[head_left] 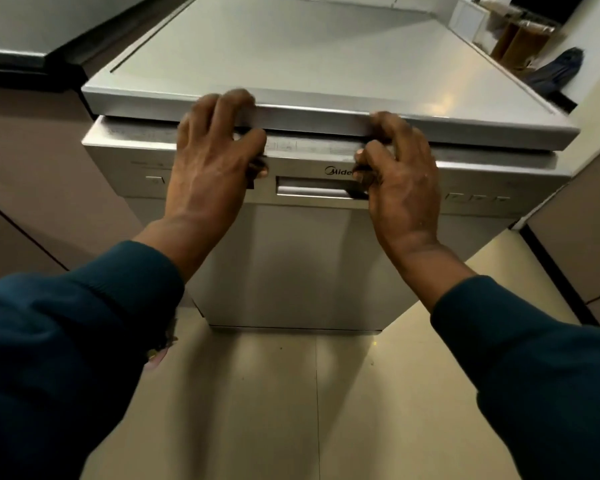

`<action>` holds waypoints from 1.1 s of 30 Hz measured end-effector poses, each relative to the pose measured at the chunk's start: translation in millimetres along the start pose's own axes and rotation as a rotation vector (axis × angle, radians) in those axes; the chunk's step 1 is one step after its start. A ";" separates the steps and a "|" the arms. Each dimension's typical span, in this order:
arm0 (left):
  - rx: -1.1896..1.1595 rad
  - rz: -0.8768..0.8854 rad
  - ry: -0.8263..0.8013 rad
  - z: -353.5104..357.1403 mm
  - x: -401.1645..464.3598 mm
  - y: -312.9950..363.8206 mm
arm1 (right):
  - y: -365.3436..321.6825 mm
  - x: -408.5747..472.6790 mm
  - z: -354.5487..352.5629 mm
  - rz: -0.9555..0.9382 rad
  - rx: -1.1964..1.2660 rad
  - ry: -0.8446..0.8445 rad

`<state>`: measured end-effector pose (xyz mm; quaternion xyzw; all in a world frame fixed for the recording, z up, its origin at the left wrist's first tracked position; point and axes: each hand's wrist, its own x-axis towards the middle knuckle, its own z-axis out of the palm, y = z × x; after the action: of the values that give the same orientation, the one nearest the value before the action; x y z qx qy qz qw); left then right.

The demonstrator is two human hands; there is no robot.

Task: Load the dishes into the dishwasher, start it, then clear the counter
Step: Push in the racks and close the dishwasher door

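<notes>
Two hands on the dishwasher, head view: left hand and right hand flank the recessed handle, fingers curled over the door's top edge, thumbs below, pinching the control strip. Looks like a hold for working the door. Door is shut; no dishes visible.

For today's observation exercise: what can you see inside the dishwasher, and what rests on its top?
Nothing inside shows: the dishwasher door is shut or nearly so, hiding racks and any dishes. The left hand and right hand grip its upper edge. Its top panel looks bare apart from their fingertips.
</notes>
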<state>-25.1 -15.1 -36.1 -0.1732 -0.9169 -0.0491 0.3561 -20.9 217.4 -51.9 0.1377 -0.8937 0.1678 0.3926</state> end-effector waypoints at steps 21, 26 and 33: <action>-0.211 -0.072 0.033 5.3 27.6 -18.6 | -13.2 26.8 22.2 0.104 -0.155 0.076; -0.210 -0.081 0.079 11.1 25.0 -14.8 | -11.2 25.1 28.8 0.098 -0.182 0.115; -0.169 -0.090 0.169 22.0 26.3 -11.4 | -9.7 30.2 35.2 0.067 -0.294 0.176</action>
<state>-61.2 -13.7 -34.5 -0.1564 -0.8832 -0.1566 0.4135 -60.0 190.8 -49.9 0.0336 -0.8750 0.0597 0.4792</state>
